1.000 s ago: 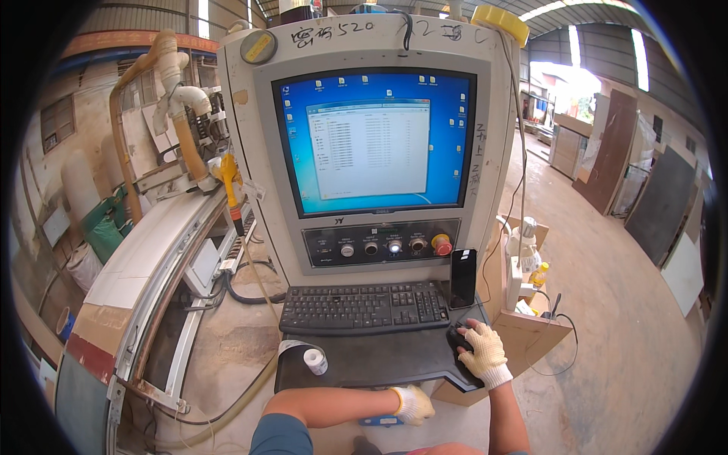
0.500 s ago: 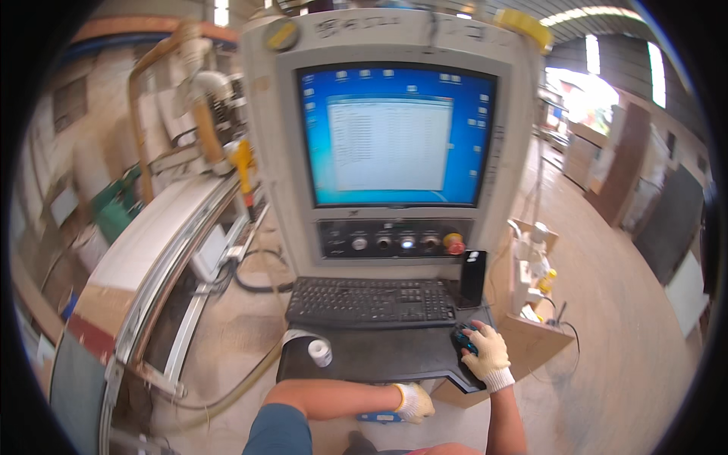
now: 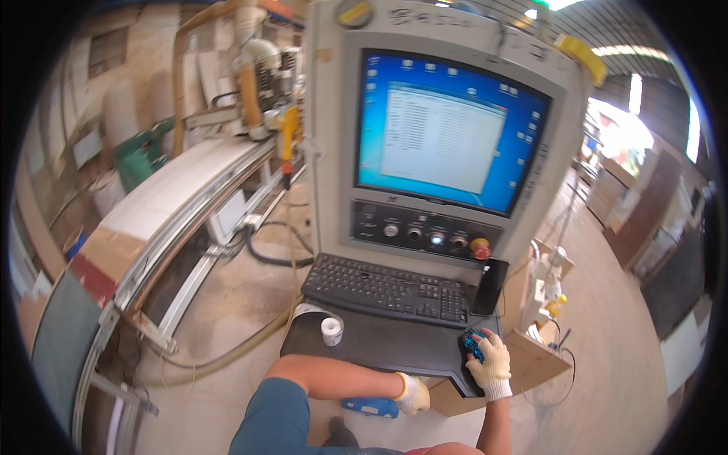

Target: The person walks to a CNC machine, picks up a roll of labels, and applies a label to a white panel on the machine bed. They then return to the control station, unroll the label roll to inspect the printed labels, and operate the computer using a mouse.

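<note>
My right hand [image 3: 491,365], in a cream knitted glove, rests on a black computer mouse [image 3: 472,345] with blue patterning, fingers curved over it. The mouse lies at the right end of a black shelf [image 3: 394,355]. My left hand [image 3: 412,394], gloved alike, is at the shelf's front edge, its fingers curled in with nothing seen in them. Behind the shelf's front part lies a black keyboard [image 3: 387,288]. Above it a monitor [image 3: 447,129] shows a white list window on a blue desktop.
A white paper roll [image 3: 331,331] stands on the shelf's left. A black phone-like slab [image 3: 489,287] leans beside the keyboard. Above are control knobs and a red emergency button [image 3: 481,248]. A long machine bed [image 3: 182,182] runs at left; panels [image 3: 648,205] lean at right.
My view has turned left and tilted, so the console appears farther right and slanted. My right hand stays on the mouse; my left hand stays curled near the shelf edge.
</note>
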Available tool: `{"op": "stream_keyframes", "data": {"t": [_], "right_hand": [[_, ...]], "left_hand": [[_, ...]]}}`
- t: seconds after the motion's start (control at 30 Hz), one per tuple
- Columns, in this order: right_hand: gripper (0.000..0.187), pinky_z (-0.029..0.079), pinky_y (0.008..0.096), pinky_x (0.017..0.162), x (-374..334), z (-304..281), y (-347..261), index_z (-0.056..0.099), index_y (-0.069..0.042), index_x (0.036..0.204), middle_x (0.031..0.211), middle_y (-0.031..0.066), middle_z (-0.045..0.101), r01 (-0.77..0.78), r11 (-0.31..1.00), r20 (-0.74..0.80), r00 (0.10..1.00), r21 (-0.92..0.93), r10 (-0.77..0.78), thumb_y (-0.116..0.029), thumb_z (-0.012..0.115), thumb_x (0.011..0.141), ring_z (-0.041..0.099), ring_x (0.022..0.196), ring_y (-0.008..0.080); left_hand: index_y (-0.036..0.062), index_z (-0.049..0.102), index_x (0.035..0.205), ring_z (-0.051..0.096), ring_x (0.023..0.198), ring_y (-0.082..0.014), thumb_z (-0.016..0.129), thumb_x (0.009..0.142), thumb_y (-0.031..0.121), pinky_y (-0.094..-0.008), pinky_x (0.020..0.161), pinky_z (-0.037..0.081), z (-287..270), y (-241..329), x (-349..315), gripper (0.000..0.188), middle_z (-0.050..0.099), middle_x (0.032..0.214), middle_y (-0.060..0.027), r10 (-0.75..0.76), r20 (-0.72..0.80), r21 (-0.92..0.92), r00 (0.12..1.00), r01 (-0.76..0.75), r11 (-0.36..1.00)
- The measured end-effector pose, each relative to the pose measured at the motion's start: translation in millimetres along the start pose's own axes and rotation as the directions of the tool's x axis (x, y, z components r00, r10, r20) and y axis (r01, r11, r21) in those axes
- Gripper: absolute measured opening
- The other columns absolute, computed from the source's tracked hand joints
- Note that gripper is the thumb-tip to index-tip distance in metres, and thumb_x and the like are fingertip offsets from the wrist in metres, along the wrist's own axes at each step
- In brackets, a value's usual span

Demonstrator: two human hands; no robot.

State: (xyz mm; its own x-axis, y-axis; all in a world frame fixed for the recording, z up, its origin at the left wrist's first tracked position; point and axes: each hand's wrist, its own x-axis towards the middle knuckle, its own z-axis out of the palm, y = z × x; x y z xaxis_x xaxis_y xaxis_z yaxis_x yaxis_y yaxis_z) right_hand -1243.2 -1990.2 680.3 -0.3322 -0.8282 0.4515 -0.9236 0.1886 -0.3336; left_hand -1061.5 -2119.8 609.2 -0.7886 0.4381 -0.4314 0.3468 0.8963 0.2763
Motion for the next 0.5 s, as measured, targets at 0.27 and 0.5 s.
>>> {"op": "stream_keyframes", "data": {"t": [0.27,0.5], "right_hand": [[0.049,0.049,0.0506,0.104,-0.8,-0.8,3.3,0.073,-0.013,0.124,0.139,0.014,0.065,-0.007,1.0,0.012,1.0,0.013,0.006,-0.022,0.082,0.077,0.062,0.126,0.037],[0.048,0.051,0.051,0.104,0.2,0.1,6.1,0.073,-0.015,0.126,0.142,0.0146,0.064,-0.003,1.0,-0.014,1.0,0.015,0.003,-0.024,0.081,0.079,0.062,0.125,0.0385]], "left_hand": [[0.0024,0.08,0.102,0.074,0.098,-0.0442,0.062,0.085,0.022,-0.0545,0.088,0.057,-1.3,1.1,-3.5,0.031,0.078,0.101,-0.0238,-0.035,-0.052,-0.047,0.998,0.032,0.998],[0.0102,0.07,0.12,0.069,0.107,-0.0417,0.056,0.104,0.037,-0.0504,0.094,0.054,-38.1,60.9,-71.8,0.034,0.073,0.114,-0.0208,-0.115,-0.309,-0.388,0.944,-0.014,0.922]]}}
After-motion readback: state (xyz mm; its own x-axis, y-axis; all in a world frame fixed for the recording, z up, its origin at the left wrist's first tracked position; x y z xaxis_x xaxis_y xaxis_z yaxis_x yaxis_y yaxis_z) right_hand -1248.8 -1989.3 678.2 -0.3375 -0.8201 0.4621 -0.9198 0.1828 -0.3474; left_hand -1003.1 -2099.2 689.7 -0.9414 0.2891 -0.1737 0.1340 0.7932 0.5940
